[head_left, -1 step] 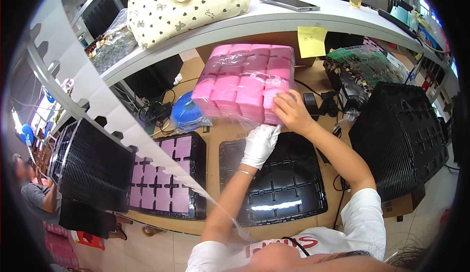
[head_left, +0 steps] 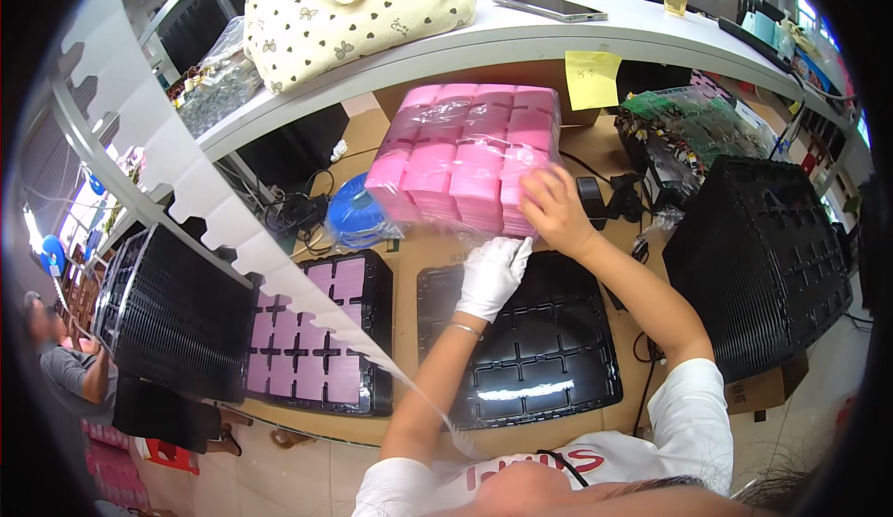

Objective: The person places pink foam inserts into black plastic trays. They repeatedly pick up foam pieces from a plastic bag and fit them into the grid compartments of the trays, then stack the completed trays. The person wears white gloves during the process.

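A large block of stacked pink pads (head_left: 479, 178), wrapped in clear plastic film (head_left: 446, 112), rests toward the far side of the cardboard-covered table. My left hand (head_left: 493, 275), in a white glove, is closed in a pinch on the film at the block's lower front edge. My bare right hand (head_left: 553, 210) touches the block's front right corner with bent fingers. Motion smears its fingertips, so whether they grip the film is unclear. Below both hands lies a black plastic tray (head_left: 521, 359) with cross-shaped ridges. Left of it, another black tray (head_left: 326, 354) holds pink pads in its compartments.
Stacks of black trays stand at left (head_left: 177, 322) and right (head_left: 763, 266). A pale notched strip (head_left: 233, 210) crosses the left foreground. Blue coiled material (head_left: 358, 215) and bagged circuit boards (head_left: 693, 126) lie behind. The white shelf (head_left: 521, 38) carries a fabric bag, phone and cup.
My right hand shifts slightly at the block's corner, its fingertips now more blurred. My left hand keeps its pinch in nearly the same place.
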Demonstrator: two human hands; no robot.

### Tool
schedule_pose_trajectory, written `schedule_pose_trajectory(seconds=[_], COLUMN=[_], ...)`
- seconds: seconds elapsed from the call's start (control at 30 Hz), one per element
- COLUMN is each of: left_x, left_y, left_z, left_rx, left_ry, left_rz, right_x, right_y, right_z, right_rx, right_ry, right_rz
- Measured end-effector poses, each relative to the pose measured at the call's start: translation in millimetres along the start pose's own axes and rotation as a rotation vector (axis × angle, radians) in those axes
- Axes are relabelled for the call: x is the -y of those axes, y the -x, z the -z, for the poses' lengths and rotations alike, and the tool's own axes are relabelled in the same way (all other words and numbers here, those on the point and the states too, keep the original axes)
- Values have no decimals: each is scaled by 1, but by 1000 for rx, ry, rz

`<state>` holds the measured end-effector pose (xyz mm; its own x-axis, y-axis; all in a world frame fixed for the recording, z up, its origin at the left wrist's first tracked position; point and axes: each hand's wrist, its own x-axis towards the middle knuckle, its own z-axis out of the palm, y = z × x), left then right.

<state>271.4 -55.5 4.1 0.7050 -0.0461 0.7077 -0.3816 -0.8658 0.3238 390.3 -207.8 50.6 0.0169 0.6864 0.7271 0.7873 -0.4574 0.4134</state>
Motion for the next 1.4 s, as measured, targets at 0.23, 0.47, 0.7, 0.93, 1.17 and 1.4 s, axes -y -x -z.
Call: schedule_pose_trajectory(seconds=[0.23, 0.47, 0.7, 0.93, 1.17, 1.4], left_x=[23, 76, 91, 96, 125, 130], left_y=[-24, -38, -54, -98, -88, -79], left_z=[63, 104, 81, 100, 130, 144], left_rx=[154, 69, -689, -584, -103, 170], left_ry=[-673, -615, -567, -630, -608, -452], left_rz=[249, 68, 99, 537, 598, 624], right_x=[12, -61, -23, 22, 32, 31], right_y=[-5, -27, -111, -210, -244, -241], right_z=[4, -18, -3, -100, -132, -135], right_rx=[138, 341, -131, -36, 470, 384], right_ry=[-286, -129, -82, -462, -622, -483], right_rz=[-617, -725, -431, 22, 132, 444])
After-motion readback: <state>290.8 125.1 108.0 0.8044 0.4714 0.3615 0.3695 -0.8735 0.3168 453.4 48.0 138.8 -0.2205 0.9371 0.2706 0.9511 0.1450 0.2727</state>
